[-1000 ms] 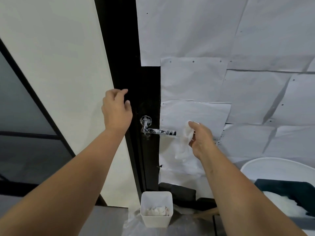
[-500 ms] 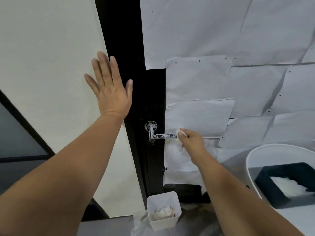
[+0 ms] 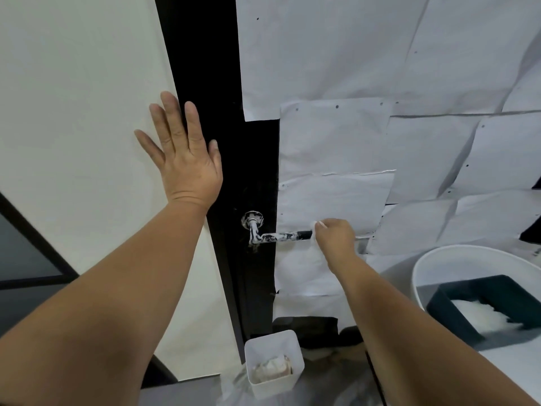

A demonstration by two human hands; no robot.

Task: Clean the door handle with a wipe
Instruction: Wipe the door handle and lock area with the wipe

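Wall: pale cream panel (image 3: 73, 112) fills the 9 to 11 o'clock side, with a dark glass pane (image 3: 23, 253) low at 8 o'clock.
Left hand: left hand (image 3: 187, 162) lies flat on the cream panel at 10 o'clock, fingers straight and spread, holding nothing, thumb at the door's black edge.
Door: black door (image 3: 257, 159) runs from 12 down to 6 o'clock; white paper sheets (image 3: 351, 136) cover it from the centre out to 3 o'clock.
Door handle: door handle (image 3: 275, 236) sits at centre, a lever streaked with white residue, its dark tip pointing toward 3 o'clock.
Wipe: white wipe (image 3: 313, 230) is pressed to the lever's tip, mostly hidden by the fingers.
Right hand: right hand (image 3: 336, 238) is curled round the wipe at the handle's end.
Small bin: white tub (image 3: 273, 363) at 6 o'clock, directly below the handle, holds crumpled used wipes.
Basin: round white basin (image 3: 456, 259) at 4 o'clock holds a dark tray (image 3: 456, 320) with white material inside.
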